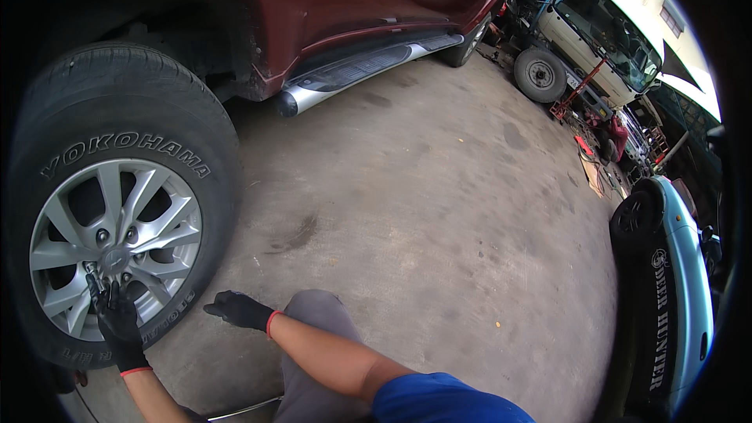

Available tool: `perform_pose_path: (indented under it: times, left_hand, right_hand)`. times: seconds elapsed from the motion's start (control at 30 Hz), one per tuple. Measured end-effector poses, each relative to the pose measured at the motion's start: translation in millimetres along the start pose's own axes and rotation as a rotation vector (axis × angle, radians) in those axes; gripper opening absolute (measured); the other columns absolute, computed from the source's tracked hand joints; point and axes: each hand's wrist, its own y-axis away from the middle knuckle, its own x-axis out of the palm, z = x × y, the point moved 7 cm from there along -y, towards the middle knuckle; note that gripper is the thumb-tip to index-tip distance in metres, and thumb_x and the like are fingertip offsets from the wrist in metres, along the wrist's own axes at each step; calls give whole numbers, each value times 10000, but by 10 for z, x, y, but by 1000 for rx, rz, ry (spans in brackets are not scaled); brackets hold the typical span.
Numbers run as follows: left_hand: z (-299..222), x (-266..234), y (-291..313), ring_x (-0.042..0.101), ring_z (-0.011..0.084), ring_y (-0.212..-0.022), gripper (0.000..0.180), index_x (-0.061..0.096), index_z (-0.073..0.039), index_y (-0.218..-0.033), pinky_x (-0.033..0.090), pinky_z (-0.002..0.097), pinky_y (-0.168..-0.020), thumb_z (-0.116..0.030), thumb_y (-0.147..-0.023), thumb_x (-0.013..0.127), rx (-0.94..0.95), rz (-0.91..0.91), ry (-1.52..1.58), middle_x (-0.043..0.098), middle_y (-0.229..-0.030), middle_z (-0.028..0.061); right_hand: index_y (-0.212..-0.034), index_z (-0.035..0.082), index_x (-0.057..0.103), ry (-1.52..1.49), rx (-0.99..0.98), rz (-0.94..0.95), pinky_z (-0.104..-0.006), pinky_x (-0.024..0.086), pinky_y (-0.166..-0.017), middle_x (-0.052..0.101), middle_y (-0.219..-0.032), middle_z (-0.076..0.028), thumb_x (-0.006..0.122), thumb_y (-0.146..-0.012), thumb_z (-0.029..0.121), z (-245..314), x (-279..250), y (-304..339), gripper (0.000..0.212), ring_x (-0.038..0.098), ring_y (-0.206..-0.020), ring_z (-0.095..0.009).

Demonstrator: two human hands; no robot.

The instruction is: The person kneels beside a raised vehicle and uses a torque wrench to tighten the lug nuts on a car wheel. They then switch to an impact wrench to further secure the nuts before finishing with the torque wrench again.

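Left hand point(119, 325) is up at the wheel point(112, 194), can't tell if its fingers grip anything; right hand point(241, 312)'s fingers are curled together beside the tire point(215, 204)'s lower right edge.

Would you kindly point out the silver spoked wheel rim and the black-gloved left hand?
Silver spoked wheel rim point(115, 258), head view: its centre cap.
Black-gloved left hand point(120, 323), head view: back of the glove.
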Motion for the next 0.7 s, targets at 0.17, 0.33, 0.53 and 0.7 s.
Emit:
perform_pose_path:
  times: [0.17, 0.33, 0.53, 0.7]
  left_hand:
    - [-35, 303, 95, 705, 225, -1062, 323, 677, -58, -1180, 585, 396, -853, -300, -1076, 490, -297, -130, 810, 741, -1171, 120]
    - [-232, 574, 248, 666, 137, -847, 148, 685, -111, -1063, 560, 274, -750, -234, -1047, 605, -219, -301, 404, 680, -913, 2]
    - [-230, 793, 377, 685, 268, -1017, 459, 645, -35, -1089, 572, 412, -862, -482, -1039, 557, -397, -183, 677, 700, -1142, 143]
    - [-337, 659, 327, 685, 201, -840, 416, 630, -54, -1001, 569, 394, -788, -469, -1022, 613, -227, -410, 238, 717, -964, 88]
  right_hand:
    - [-961, -16, 680, -43, 143, 122, -430, 534, -756, 701, -857, -187, 607, -1013, 526, 55, -11, 1, 550, 697, -764, -312]
    - [-956, -18, 678, -308, 288, 216, -364, 522, -702, 676, -796, -118, 645, -981, 534, 93, 2, 43, 554, 653, -723, -209]
    - [-1007, 40, 661, -335, 379, 256, -301, 520, -682, 631, -808, -58, 615, -1036, 432, 104, 4, 89, 396, 612, -706, -137]
    - [-1048, 2, 686, -343, 359, 254, -303, 505, -671, 629, -787, -54, 644, -1017, 444, 145, 5, 101, 445, 595, -692, -131]
